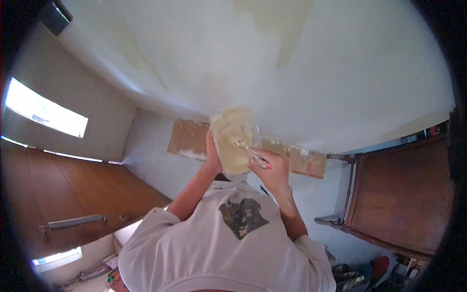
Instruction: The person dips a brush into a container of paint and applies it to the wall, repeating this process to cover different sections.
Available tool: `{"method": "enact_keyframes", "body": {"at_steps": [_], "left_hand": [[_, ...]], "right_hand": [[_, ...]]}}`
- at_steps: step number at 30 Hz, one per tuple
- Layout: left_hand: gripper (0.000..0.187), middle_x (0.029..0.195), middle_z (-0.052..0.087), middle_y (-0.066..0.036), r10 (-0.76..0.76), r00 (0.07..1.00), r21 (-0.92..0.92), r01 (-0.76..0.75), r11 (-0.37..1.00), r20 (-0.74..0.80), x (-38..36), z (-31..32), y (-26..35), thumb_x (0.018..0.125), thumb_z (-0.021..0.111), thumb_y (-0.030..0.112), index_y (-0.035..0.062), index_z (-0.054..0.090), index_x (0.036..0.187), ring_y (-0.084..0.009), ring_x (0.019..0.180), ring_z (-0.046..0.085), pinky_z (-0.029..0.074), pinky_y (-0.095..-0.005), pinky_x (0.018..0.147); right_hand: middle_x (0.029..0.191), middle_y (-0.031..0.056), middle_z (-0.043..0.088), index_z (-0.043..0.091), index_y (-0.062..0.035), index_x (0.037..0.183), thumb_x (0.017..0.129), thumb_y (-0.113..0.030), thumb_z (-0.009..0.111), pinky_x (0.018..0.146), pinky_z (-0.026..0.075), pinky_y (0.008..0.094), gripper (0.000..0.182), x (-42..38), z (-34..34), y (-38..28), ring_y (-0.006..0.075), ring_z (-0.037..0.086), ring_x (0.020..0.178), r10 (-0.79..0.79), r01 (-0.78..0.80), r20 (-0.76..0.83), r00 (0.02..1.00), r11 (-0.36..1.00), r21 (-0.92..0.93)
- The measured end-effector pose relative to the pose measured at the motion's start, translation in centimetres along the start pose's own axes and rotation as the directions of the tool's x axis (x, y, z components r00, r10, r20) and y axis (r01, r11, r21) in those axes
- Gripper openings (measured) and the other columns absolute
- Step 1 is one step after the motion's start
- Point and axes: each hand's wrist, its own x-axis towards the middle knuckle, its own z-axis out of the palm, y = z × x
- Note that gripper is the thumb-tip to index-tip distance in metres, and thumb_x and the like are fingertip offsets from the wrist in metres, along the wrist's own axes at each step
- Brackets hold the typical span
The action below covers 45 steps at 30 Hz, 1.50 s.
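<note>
A clear plastic container (232,163) with pale yellow paste inside is held up in front of the chest, below the wall. My left hand (212,155) grips its left side, the fingers partly hidden behind it. In my right hand (273,171) is a putty knife (258,156), its handle inside the closed fingers. The knife's paste-smeared end is over the paste at the container's right part; whether it touches the paste is hard to tell.
A pale wall (340,73) with yellowish patches rises ahead. Flattened cardboard (187,138) lies at its foot, with more cardboard (311,164) to the right. A brown door (82,194) stands left, a brown wooden panel (399,194) right, and mixed items lie at lower right.
</note>
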Motion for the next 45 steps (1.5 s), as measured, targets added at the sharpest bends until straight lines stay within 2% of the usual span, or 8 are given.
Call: {"method": "enact_keyframes", "body": {"at_steps": [4, 8, 14, 20, 23, 26, 32, 45], "left_hand": [[0.061, 0.125, 0.059, -0.009, 0.058, 0.998, 0.074, -0.057, 0.996, -0.007, 0.8, -3.8, 2.8, 0.096, 0.026, 0.053, 0.0118, 0.047, 0.135, -0.0262, 0.109, 0.061, 0.052, -0.0448, 0.093], [0.065, 0.128, 0.057, -0.009, 0.039, 0.997, -0.007, -0.040, 0.999, -0.063, 1.0, -5.3, 6.5, 0.095, 0.030, 0.058, 0.0116, 0.045, 0.137, -0.0278, 0.112, 0.060, 0.052, -0.0463, 0.093], [0.059, 0.128, 0.057, -0.010, 0.151, 0.988, 0.084, -0.149, 0.985, -0.027, 1.8, -8.3, 10.1, 0.096, 0.035, 0.052, 0.0097, 0.044, 0.137, -0.0274, 0.112, 0.060, 0.053, -0.0452, 0.093], [0.062, 0.130, 0.055, -0.008, 0.155, 0.986, 0.153, -0.145, 0.978, -0.061, 2.0, -11.4, 13.4, 0.096, 0.033, 0.055, 0.0110, 0.043, 0.139, -0.0258, 0.114, 0.058, 0.051, -0.0424, 0.095], [0.062, 0.134, 0.053, -0.009, 0.143, 0.989, 0.153, -0.137, 0.979, -0.032, 2.0, -12.4, 14.3, 0.096, 0.036, 0.054, 0.0112, 0.040, 0.140, -0.0272, 0.117, 0.056, 0.051, -0.0447, 0.095], [0.063, 0.137, 0.050, -0.010, 0.141, 0.989, 0.147, -0.134, 0.980, -0.038, 3.1, -13.4, 13.8, 0.096, 0.039, 0.054, 0.0113, 0.038, 0.142, -0.0290, 0.119, 0.055, 0.051, -0.0475, 0.096], [0.065, 0.139, 0.048, -0.010, 0.179, 0.978, 0.205, -0.155, 0.967, -0.105, 2.7, -13.6, 9.9, 0.095, 0.039, 0.056, 0.0128, 0.037, 0.143, -0.0305, 0.121, 0.053, 0.048, -0.0503, 0.097], [0.068, 0.142, 0.045, -0.009, 0.162, 0.981, 0.241, -0.132, 0.961, -0.107, 2.2, -14.7, 9.3, 0.093, 0.038, 0.060, 0.0159, 0.035, 0.145, -0.0338, 0.126, 0.048, 0.043, -0.0564, 0.101]], "right_hand": [[0.097, 0.0155, 0.069, 0.066, 0.0032, 0.108, 0.085, -0.010, 0.067, 0.072, 0.056, 0.0246, 0.027, 2.1, 0.5, 1.4, 0.0184, 0.069, 0.081, 0.301, -0.209, -0.146, 0.942, 0.869, 0.448], [0.095, 0.0181, 0.069, 0.062, 0.0047, 0.110, 0.087, -0.010, 0.063, 0.069, 0.060, 0.0245, 0.027, 3.8, 1.9, 3.1, 0.0217, 0.069, 0.080, 0.518, -0.178, -0.037, 0.855, 0.359, 0.916], [0.100, 0.0200, 0.068, 0.060, 0.0062, 0.106, 0.089, -0.013, 0.061, 0.071, 0.061, 0.0246, 0.026, 6.3, 3.9, 4.2, 0.0198, 0.069, 0.080, 0.490, 0.011, 0.185, 0.852, -0.370, 0.929], [0.103, 0.0179, 0.068, 0.061, 0.0051, 0.107, 0.089, -0.012, 0.060, 0.073, 0.061, 0.0257, 0.025, 9.9, 3.9, 5.7, 0.0203, 0.068, 0.084, 0.447, 0.176, 0.074, 0.891, -0.492, 0.852], [0.102, 0.0179, 0.068, 0.060, 0.0065, 0.108, 0.090, -0.011, 0.059, 0.076, 0.060, 0.0265, 0.026, 12.4, 2.9, 6.2, 0.0211, 0.069, 0.084, 0.501, 0.305, -0.099, 0.860, -0.347, 0.887], [0.100, 0.0173, 0.067, 0.061, 0.0073, 0.110, 0.090, -0.008, 0.060, 0.079, 0.059, 0.0261, 0.025, 14.9, 1.2, 8.1, 0.0200, 0.069, 0.084, 0.586, 0.420, -0.411, 0.699, 0.129, 0.898], [0.093, 0.0118, 0.068, 0.064, 0.0093, 0.108, 0.084, 0.000, 0.065, 0.078, 0.055, 0.0220, 0.025, 14.8, -2.5, 13.2, 0.0139, 0.066, 0.083, 0.244, 0.203, -0.794, 0.557, 0.887, 0.415], [0.090, 0.0108, 0.072, 0.071, -0.0009, 0.103, 0.074, 0.003, 0.072, 0.070, 0.052, 0.0248, 0.030, 15.3, -4.2, 10.2, 0.0109, 0.066, 0.077, -0.204, 0.022, -0.795, 0.572, 0.972, -0.234]]}}
